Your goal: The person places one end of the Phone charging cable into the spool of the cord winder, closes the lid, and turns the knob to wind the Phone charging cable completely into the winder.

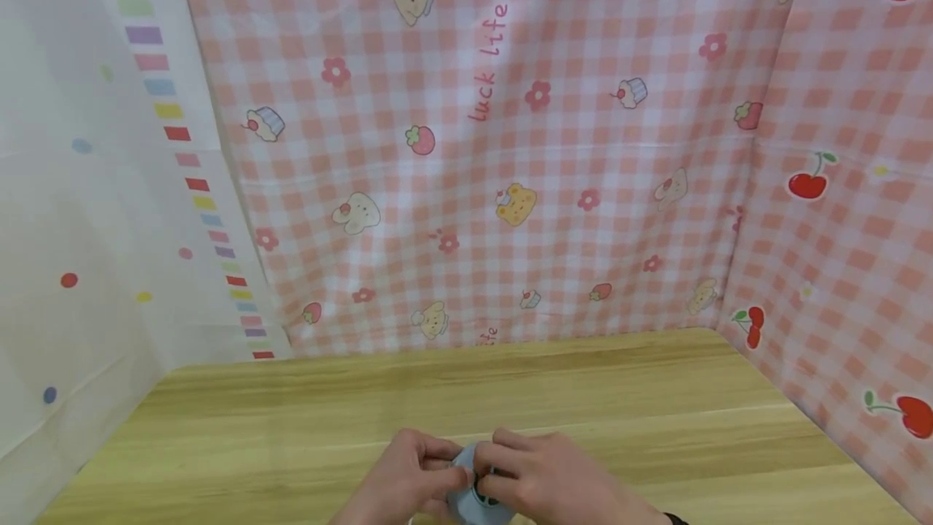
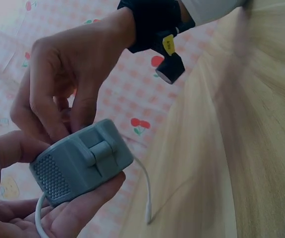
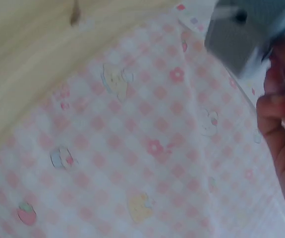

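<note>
A small grey-blue boxy device (image 1: 474,514) is held between both hands, low in the middle of the head view. Its far side shows a studded patch and a hinge-like part in the left wrist view, and a white cord (image 2: 146,186) hangs from it. My left hand (image 1: 403,478) grips the body from the side, its fingers passing underneath. At a dark round part of the upper face, my right hand (image 1: 557,476) pinches with curled fingers and thumb; its fingertips are partly hidden. The right wrist view shows the device (image 3: 246,34) blurred at the top right.
Beneath the hands lies a wood-grain tabletop (image 1: 306,420). A pink checked cloth (image 1: 474,258) rises behind it, a cherry-print cloth (image 1: 838,266) stands on the right, and a white dotted cloth (image 1: 95,225) on the left.
</note>
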Tool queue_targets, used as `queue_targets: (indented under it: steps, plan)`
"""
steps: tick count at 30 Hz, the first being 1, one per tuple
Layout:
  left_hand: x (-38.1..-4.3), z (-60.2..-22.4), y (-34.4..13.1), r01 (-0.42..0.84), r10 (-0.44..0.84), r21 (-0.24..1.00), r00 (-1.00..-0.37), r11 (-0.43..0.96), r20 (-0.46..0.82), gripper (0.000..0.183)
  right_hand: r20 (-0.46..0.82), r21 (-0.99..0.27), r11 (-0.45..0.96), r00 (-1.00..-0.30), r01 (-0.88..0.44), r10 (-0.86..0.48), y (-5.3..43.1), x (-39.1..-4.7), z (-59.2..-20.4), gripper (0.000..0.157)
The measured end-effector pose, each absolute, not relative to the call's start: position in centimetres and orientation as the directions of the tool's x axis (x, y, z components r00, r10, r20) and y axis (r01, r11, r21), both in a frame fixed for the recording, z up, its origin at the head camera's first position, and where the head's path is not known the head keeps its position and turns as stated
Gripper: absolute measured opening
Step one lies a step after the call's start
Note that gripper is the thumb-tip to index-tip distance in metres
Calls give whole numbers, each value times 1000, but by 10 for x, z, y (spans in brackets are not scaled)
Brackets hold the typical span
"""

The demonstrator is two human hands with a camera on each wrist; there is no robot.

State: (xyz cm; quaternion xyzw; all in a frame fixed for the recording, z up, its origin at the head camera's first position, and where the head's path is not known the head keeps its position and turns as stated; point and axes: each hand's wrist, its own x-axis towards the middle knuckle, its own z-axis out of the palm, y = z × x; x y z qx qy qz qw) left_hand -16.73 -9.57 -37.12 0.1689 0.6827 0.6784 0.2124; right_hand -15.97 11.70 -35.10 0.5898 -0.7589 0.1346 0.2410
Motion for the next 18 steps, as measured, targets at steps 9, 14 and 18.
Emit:
queue_targets:
  steps: [9, 14, 18]
  plan:
    - [-163, -371, -86, -7, 527, 999, -849, -47, 19, 39, 628, -130, 461, -432, -878, -647, 115, -159, -353, 18]
    - [-160, -377, -75, 67, 422, 996, -902, -63, 88, 44, 616, -411, 589, -688, -696, -384, 105, -154, -360, 26]
    - [-158, -383, -70, 65, 374, 994, -923, -87, 93, 48, 495, -637, 540, -829, -550, -260, 105, -152, -361, 24]
